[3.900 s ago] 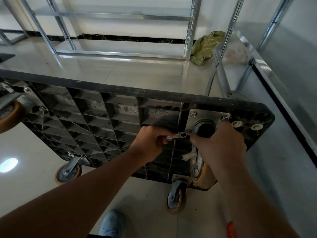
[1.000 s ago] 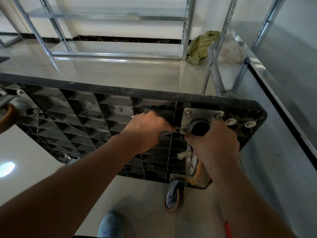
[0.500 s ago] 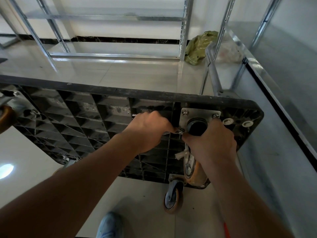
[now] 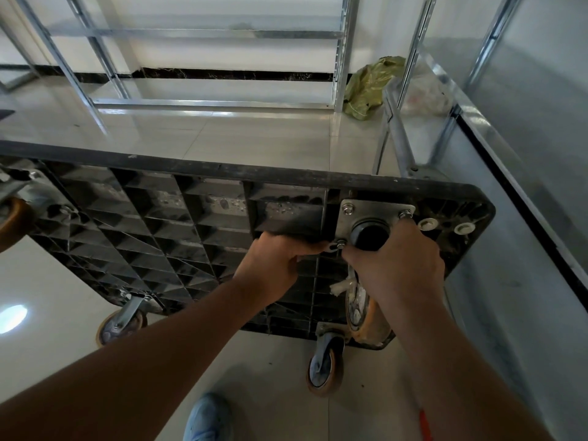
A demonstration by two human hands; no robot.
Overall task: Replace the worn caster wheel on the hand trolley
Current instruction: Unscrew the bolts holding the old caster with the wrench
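**Apprentice:** Four casters on this hand trolley, which stands tipped on its long edge with the ribbed underside facing the person. Which one is being worked on?

**Fitter:** Go left to right. An orange caster at the far left edge, a lower-left caster near the floor, a bottom caster, and beside it the worn caster wheel under its mounting plate at the upper right corner.

**Apprentice:** And the hands?

**Fitter:** The left hand is curled, fingers closed round something at the plate's lower-left bolt. It looks like a small wrench, but the tool is almost fully hidden. The right hand is wrapped over the caster's black swivel housing, bracing it.

**Apprentice:** How is this step done well?

**Fitter:** In my judgement:
1. Seat the tool squarely on the nut before turning.
2. Keep the caster braced so the plate cannot twist.
3. Support the caster's weight before the last fastener comes free.

Two upper bolts are still fitted; the fourth corner is covered by the right hand.

**Apprentice:** What stands in the way?

**Fitter:** The ribs crowd the tool's swing. The folded trolley handle lies behind, near metal shelving, with a green bag on the floor. A blue shoe stands directly below the casters, and a red object shows at the bottom edge.
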